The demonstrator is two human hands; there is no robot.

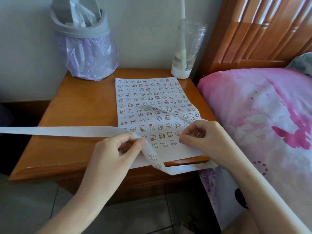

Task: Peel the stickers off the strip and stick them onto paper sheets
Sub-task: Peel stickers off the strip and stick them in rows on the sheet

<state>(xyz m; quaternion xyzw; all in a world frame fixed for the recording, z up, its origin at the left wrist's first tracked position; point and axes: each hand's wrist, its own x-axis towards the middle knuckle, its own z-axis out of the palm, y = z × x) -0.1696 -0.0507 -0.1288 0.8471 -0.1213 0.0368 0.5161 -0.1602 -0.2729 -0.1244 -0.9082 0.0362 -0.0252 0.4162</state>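
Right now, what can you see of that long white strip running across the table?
The strip is a thin, white, paper-like band. It comes in from the left edge of the picture, flat and blank, above the wooden nightstand, and reaches the left hand, which pinches it. There it twists and drops over the front edge with two small cartoon stickers showing. Then it folds sharply and runs right, below the right hand.

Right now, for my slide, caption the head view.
Left hand pinches sticker strip; right hand touches sticker-covered paper sheet.
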